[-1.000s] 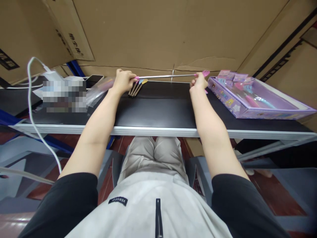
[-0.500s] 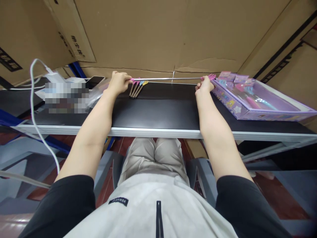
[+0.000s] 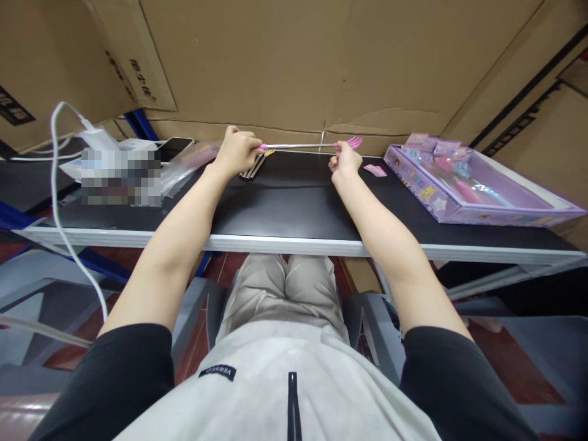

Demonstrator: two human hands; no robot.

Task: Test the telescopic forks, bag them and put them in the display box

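Note:
Between my two hands stretches a telescopic back scratcher [image 3: 301, 146] with a silver rod, a pink end and a pink claw head. My left hand [image 3: 237, 150] is closed on its pink handle end. The fingers of my right hand [image 3: 345, 160] pinch the rod just below the claw. Several short collapsed back scratchers [image 3: 253, 168] lie under and beside my left hand; one yellow claw shows, and the other heads are hidden. To the right of my right hand a small pink card [image 3: 375, 171] rests on the black table [image 3: 289, 205].
At the right stands an open purple box [image 3: 459, 208] with small packs and pink and blue items inside. A clear plastic bag [image 3: 184, 168], a phone [image 3: 174, 147] and a white charger with cable [image 3: 100, 138] lie at the left. A cardboard wall [image 3: 285, 67] rises behind the table.
My right hand has moved left toward my left hand, and the rod between them has become shorter. My left hand has shifted slightly right, covering more of the collapsed scratchers. The pink card is now visible.

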